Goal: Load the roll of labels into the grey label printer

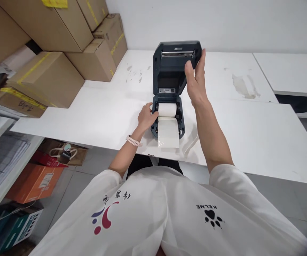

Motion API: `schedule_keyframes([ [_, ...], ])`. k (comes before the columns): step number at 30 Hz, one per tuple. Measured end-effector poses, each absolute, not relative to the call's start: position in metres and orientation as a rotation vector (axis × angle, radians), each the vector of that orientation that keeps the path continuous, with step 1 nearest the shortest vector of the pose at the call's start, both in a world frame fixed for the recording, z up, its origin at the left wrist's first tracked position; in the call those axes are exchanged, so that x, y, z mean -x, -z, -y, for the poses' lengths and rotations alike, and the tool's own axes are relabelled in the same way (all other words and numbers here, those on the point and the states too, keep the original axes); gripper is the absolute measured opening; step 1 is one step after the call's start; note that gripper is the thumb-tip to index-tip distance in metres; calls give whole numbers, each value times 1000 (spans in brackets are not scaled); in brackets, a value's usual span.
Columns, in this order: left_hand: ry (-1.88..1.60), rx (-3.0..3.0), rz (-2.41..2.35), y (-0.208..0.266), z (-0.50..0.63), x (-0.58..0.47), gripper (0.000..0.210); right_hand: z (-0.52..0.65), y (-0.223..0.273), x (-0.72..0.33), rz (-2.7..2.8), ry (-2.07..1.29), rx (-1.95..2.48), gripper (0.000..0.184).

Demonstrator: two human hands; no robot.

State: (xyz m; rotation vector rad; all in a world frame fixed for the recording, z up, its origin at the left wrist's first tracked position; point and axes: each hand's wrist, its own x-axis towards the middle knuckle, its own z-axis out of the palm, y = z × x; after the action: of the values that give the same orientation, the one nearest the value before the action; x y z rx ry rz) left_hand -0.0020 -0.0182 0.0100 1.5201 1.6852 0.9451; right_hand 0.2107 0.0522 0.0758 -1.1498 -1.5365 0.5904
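Observation:
A dark label printer stands on the white table with its lid raised. Inside sits a white label roll, and a strip of labels runs out over the printer's front edge. My left hand rests against the printer's left side, thumb at the edge of the roll and fingers on the outer wall. With the thumb on the inner face and the fingers behind, my right hand grips the right edge of the lid. A loose paper strip lies to the right of the printer.
Cardboard boxes are stacked on the table's left end against the wall. The white table reaches far to the right, its front edge close to my body. Below left are a shelf and an orange box on the floor.

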Motion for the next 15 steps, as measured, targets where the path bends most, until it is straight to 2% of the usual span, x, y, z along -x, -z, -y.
schedule_keyframes([
  [3,-799,-1521,-1697,-5,14,3,53,-62,-84,-212,1592,-444,1137,87],
  [5,-740,-1555,-1725,-6,13,2,50,-53,-91,-212,1649,-317,1103,82],
  [10,-575,-1725,-1844,-12,11,-2,47,-24,-94,-196,2222,-351,1222,48],
  [12,-548,-1726,-1866,-13,12,-3,48,-24,-84,-183,2569,-383,1362,50],
  [15,-550,-1699,-1878,-12,13,-5,49,-33,-64,-165,2869,-393,1573,66],
])
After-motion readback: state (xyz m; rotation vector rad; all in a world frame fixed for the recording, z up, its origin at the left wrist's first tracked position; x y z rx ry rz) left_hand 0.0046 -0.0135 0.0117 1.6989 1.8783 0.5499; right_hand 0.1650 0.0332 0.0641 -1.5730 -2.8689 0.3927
